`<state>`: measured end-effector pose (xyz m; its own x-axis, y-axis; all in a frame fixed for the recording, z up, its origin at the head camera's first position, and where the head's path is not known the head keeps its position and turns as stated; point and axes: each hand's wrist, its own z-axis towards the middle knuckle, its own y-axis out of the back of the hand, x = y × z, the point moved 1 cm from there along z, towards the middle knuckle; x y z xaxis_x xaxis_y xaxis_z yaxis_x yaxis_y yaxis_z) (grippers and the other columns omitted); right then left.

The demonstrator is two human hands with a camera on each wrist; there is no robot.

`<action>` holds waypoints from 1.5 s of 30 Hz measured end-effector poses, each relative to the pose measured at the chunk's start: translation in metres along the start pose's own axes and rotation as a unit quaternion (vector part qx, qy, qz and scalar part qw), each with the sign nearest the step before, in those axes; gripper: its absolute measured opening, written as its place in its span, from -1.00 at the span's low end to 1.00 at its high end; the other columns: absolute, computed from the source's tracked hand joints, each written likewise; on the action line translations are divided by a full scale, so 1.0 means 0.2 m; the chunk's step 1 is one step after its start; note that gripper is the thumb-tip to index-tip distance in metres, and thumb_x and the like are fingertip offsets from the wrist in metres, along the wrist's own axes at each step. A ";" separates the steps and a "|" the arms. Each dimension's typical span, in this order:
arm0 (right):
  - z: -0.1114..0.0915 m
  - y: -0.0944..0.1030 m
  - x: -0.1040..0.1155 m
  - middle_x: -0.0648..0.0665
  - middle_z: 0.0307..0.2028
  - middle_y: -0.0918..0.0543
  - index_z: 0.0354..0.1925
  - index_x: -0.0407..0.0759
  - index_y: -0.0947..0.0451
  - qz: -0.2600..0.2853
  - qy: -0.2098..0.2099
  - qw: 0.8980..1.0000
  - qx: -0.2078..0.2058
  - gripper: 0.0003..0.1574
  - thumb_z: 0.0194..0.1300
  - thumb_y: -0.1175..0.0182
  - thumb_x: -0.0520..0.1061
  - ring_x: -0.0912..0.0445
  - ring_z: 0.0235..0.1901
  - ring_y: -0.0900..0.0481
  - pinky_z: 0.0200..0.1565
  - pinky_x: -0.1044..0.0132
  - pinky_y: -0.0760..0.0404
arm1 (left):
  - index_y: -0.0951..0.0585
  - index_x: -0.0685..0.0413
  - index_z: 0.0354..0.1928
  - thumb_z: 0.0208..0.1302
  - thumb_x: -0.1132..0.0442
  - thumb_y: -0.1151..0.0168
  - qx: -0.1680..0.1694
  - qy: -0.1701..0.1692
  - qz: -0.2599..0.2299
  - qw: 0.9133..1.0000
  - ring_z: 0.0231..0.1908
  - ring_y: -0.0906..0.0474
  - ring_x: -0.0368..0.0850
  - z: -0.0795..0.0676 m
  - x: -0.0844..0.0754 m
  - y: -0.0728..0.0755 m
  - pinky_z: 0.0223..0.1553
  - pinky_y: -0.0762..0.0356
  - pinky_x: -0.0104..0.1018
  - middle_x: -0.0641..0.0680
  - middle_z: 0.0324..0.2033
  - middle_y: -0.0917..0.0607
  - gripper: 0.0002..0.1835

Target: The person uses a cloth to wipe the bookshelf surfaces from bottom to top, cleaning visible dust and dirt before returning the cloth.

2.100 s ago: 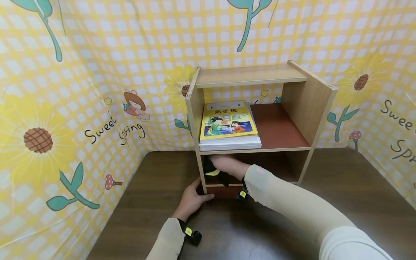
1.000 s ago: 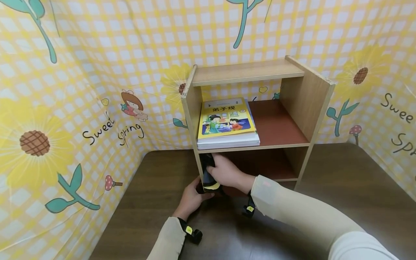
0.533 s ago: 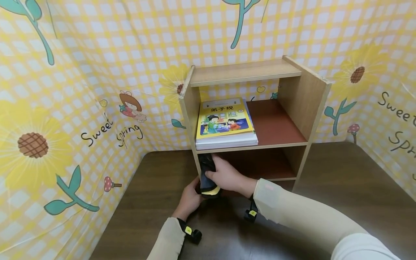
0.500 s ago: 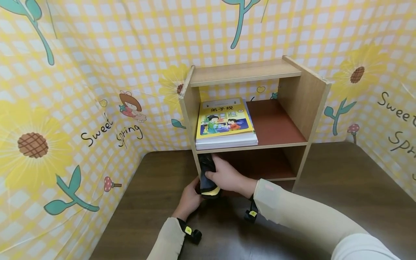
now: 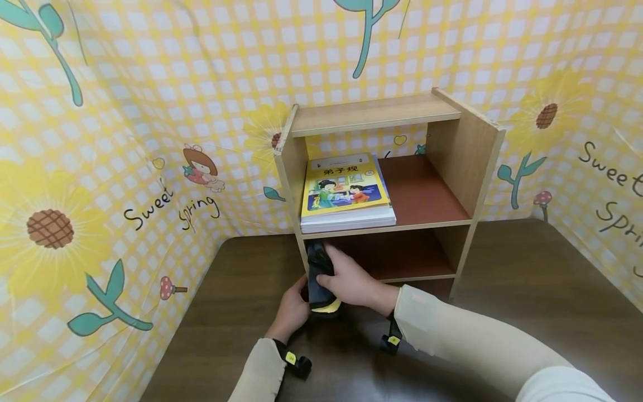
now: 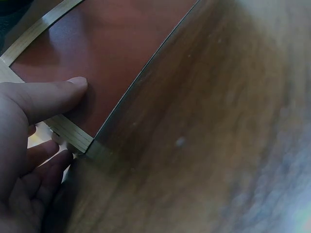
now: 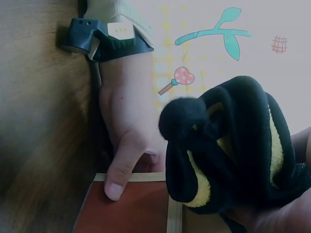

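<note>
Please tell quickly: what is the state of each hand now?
Left hand: closed on lower corner of the shelf.
Right hand: closed, holding black-and-yellow cloth.

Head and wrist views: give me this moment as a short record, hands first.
Right hand: grips black fabric bundle with yellow lining at left front of lower compartment
Left hand: holds lower left corner of wooden shelf unit, thumb on reddish base panel
Upper compartment: book stack at left, yellow illustrated book on top
Surface: dark wooden table

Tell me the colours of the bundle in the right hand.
The bundle is near-black, with yellow showing between its folds; clearest in the right wrist view.
</note>
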<state>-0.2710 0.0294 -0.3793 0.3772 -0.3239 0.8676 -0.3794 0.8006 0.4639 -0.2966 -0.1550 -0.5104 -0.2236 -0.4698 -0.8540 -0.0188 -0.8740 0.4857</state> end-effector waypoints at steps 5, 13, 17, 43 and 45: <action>-0.02 -0.02 -0.01 -0.19 0.40 -0.17 0.55 -0.07 0.13 -0.004 0.012 1.000 0.001 -0.04 0.38 -0.14 -0.27 0.02 0.30 -0.24 0.20 0.07 -0.37 | -0.45 -0.09 0.33 0.13 0.26 -0.38 0.003 -0.002 -0.006 1.000 0.02 -0.52 -0.10 -0.01 0.01 0.00 0.01 -0.45 -0.11 -0.01 0.02 -0.64 -0.33; -0.07 -0.03 -0.01 -0.19 0.42 -0.13 0.55 -0.03 0.14 -0.006 0.009 1.000 -0.006 0.00 0.35 -0.17 -0.26 -0.02 0.33 -0.20 0.22 0.04 -0.34 | -0.48 -0.15 0.30 0.10 0.29 -0.38 0.002 -0.003 -0.003 1.000 0.02 -0.52 -0.14 -0.02 0.02 0.00 0.02 -0.45 -0.13 -0.07 0.02 -0.64 -0.34; -0.08 -0.03 0.00 -0.17 0.38 -0.20 0.55 0.03 0.09 0.001 0.018 1.000 -0.008 0.00 0.33 -0.17 -0.30 -0.01 0.28 -0.28 0.17 0.06 -0.39 | -0.49 -0.23 0.27 0.06 0.25 -0.44 0.005 -0.003 -0.007 1.000 -0.09 -0.55 -0.17 -0.02 0.03 0.00 -0.06 -0.47 -0.15 -0.12 -0.07 -0.65 -0.33; -0.03 -0.01 0.03 -0.21 0.46 -0.02 0.55 -0.12 0.21 -0.107 0.034 0.994 0.010 -0.01 0.35 -0.08 -0.36 0.01 0.37 -0.12 0.24 0.08 -0.33 | -0.44 -0.26 0.34 0.02 0.31 -0.46 0.009 -0.028 -0.006 1.000 -0.11 -0.60 -0.16 0.01 0.03 -0.01 -0.11 -0.52 -0.17 -0.09 -0.07 -0.67 -0.22; -0.02 0.00 0.02 -0.20 0.45 -0.06 0.55 -0.10 0.18 -0.118 0.032 0.992 0.009 0.00 0.34 -0.09 -0.36 0.03 0.35 -0.15 0.23 0.09 -0.33 | -0.43 -0.26 0.34 0.03 0.29 -0.47 0.011 -0.026 -0.006 1.000 -0.09 -0.59 -0.16 0.01 0.03 0.00 -0.09 -0.51 -0.16 -0.08 -0.05 -0.67 -0.22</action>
<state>-0.2656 0.0294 -0.3759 0.5096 -0.4682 0.7219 -0.2887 0.6973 0.6561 -0.3008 -0.1568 -0.5155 -0.2740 -0.4519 -0.8489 -0.0427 -0.8761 0.4802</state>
